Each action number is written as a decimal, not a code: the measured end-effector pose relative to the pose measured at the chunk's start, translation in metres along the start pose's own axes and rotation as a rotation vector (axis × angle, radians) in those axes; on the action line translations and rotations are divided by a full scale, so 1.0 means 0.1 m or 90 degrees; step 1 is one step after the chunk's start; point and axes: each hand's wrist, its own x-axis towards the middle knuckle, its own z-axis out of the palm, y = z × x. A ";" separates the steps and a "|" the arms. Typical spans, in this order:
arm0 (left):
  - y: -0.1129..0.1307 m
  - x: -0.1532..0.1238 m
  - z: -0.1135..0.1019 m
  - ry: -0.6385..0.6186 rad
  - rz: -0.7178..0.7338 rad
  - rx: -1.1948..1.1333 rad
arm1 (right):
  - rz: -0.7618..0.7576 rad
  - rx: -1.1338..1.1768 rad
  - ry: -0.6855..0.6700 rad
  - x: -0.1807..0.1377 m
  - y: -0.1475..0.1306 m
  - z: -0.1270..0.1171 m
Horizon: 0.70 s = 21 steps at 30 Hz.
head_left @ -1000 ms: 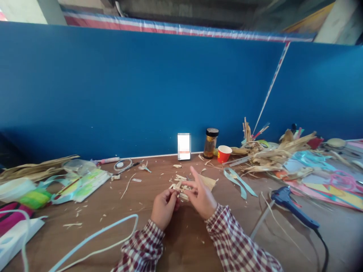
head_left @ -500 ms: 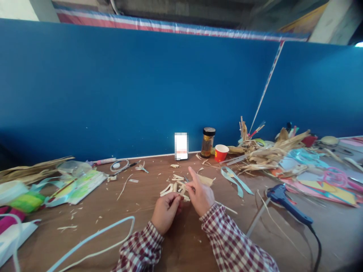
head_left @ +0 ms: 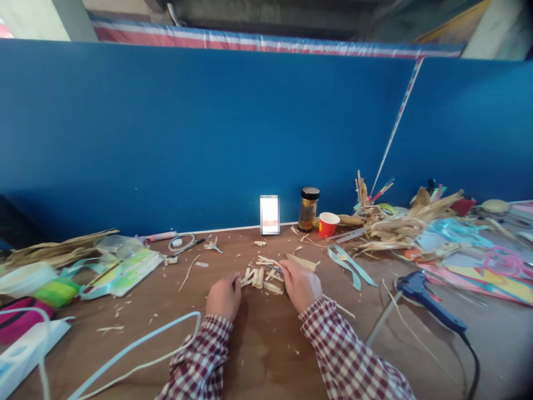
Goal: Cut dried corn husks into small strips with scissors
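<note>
Both my hands rest on a brown wooden table (head_left: 266, 355) either side of a small heap of pale husk strips (head_left: 261, 275). My left hand (head_left: 225, 296) is curled with its fingers closed, its tips at the left edge of the strips. On the right, my right hand (head_left: 300, 284) lies knuckles up, fingers bent down onto the heap. What the fingers of either hand pinch is hidden. Both sleeves are red and white check.
A blue glue gun (head_left: 431, 304) with black cord lies at the right. Behind stand a red paper cup (head_left: 328, 224), a dark-lidded jar (head_left: 308, 209) and a pile of dried husks (head_left: 400, 225). Light blue cord (head_left: 137, 350) loops front left; bags and packets (head_left: 116, 272) lie left.
My hands have come apart and dropped onto the table. The right index finger, pointing up before, is now bent down. The left hand moved left of the heap.
</note>
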 end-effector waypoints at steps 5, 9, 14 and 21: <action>0.15 -0.11 0.05 -0.024 0.137 -0.026 | 0.013 -0.020 -0.004 0.01 0.01 0.00; 0.25 -0.18 0.12 -0.130 0.310 0.060 | 0.001 -0.022 -0.021 0.00 0.00 0.01; 0.18 -0.15 0.11 -0.040 0.267 0.134 | -0.005 -0.006 -0.020 -0.01 -0.01 0.00; 0.24 -0.19 0.17 -0.117 0.329 0.154 | -0.002 0.012 -0.031 0.00 -0.02 -0.01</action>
